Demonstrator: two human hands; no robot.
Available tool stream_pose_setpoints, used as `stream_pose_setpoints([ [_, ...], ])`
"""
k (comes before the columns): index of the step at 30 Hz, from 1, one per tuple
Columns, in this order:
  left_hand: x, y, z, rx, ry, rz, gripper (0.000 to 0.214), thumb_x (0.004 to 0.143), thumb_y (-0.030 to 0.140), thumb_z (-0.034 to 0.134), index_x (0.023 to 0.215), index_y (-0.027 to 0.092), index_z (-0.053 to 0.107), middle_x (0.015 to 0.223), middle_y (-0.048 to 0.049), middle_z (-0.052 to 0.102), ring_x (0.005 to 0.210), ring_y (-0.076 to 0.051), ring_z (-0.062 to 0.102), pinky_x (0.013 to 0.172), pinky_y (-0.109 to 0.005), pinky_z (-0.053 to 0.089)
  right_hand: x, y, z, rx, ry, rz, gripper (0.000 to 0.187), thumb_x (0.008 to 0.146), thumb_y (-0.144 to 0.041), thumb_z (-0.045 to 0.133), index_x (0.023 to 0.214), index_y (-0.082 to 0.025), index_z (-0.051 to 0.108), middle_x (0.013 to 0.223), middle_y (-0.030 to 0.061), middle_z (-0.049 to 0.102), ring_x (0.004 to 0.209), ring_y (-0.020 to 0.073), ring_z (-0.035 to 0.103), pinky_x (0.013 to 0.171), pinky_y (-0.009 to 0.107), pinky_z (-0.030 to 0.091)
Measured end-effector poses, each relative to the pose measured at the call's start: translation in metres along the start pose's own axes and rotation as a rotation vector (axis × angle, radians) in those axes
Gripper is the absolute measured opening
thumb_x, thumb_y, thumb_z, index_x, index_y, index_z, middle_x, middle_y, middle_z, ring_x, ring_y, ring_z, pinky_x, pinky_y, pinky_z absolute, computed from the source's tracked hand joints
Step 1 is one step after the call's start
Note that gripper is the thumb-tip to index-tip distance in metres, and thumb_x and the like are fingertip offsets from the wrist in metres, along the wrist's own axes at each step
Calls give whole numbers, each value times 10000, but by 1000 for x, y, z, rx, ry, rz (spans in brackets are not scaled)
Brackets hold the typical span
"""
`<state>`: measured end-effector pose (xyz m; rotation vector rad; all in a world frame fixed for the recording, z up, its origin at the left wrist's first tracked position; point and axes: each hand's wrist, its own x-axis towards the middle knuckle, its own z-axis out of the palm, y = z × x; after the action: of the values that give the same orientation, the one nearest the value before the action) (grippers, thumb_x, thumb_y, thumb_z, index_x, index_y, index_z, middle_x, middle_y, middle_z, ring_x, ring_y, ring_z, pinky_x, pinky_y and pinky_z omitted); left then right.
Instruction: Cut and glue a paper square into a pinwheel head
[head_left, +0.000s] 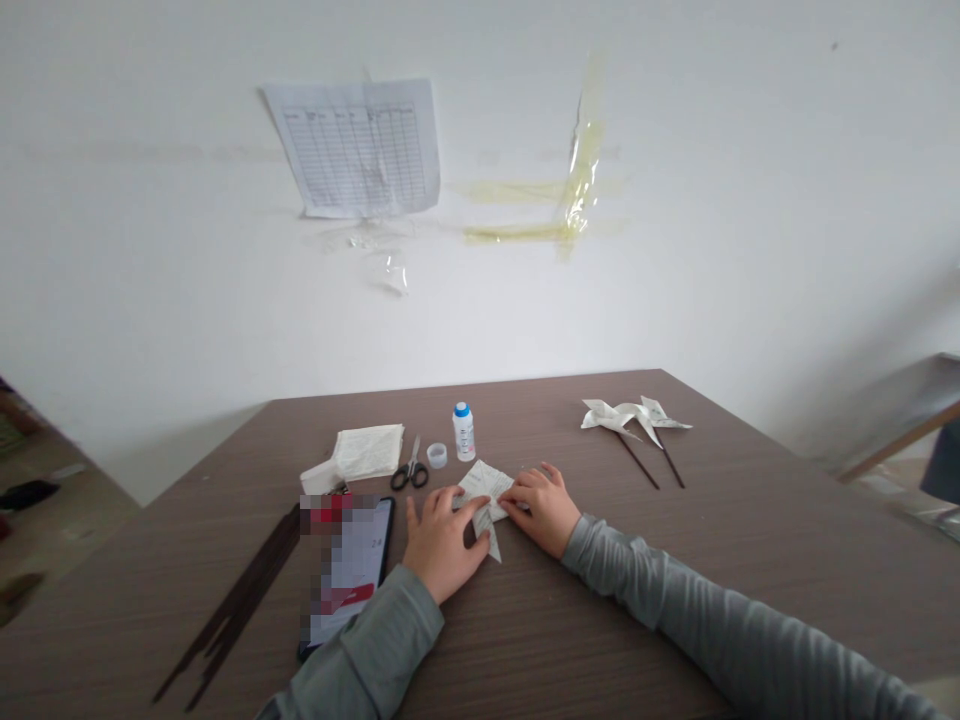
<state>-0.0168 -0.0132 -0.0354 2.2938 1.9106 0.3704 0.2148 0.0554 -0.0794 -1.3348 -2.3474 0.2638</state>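
Note:
A partly folded printed paper piece (486,492) lies on the brown wooden table (600,620) in front of me. My left hand (442,540) rests on its left side, fingers curled and pressing the paper down. My right hand (541,505) presses the paper's right side with bent fingers. Both arms wear grey sleeves. Much of the paper's lower part is hidden under my hands.
Behind the paper stand a small white glue bottle (464,431) with its cap (437,455) off, scissors (410,470) and a stack of printed paper (367,450). A phone (349,570) and dark sticks (240,600) lie left. Two finished paper pinwheels (634,420) lie right.

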Motion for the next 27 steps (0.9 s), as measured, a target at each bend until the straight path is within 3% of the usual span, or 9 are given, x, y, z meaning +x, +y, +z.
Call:
stream_pose_setpoints([
  [10, 2, 1, 1, -1, -8, -4, 555, 1114, 327, 839, 1645, 448, 944, 1770, -156, 810, 1771, -515, 641, 1560, -954, 304, -1, -5, -3, -8, 23, 5, 223, 1213, -327, 796, 1162, -384, 1005, 1191, 82, 959, 1278, 380, 882, 1472, 776, 489],
  [17, 2, -4, 5, -9, 9, 5, 550, 1112, 333, 850, 1635, 468, 949, 1773, -148, 812, 1760, -516, 646, 1551, -955, 323, -3, -6, -7, 38, -12, 31, 252, 1170, -339, 838, 1321, -383, 1035, 1247, 105, 965, 1321, 400, 880, 1525, 775, 420],
  [27, 1, 11, -13, 2, -56, -47, 561, 1110, 316, 854, 1650, 440, 943, 1812, -159, 792, 1799, -522, 625, 1558, -968, 297, -3, 1, -2, 24, 11, -23, 218, 1141, -354, 917, 1303, -420, 1048, 1239, 106, 972, 1292, 427, 901, 1506, 808, 475],
])
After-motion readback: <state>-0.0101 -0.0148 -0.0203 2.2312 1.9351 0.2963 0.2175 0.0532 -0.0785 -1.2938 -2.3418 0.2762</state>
